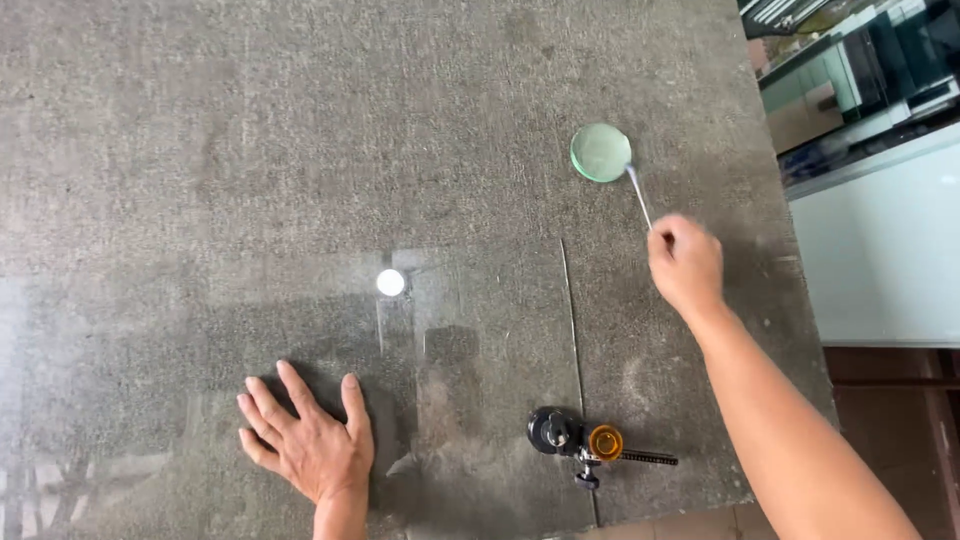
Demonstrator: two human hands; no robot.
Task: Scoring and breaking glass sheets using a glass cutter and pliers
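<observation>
Right hand (686, 262) grip on thin tool (638, 196), tip apparently touching green disc (600, 152)

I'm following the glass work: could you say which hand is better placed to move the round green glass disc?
Right hand: it holds a thin rod reaching the round green glass disc; left hand lies flat, far away.

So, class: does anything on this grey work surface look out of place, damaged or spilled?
Nothing stands out. The left hand lies flat on the glass sheet, the right hand holds a thin tool by the round glass disc.
</observation>
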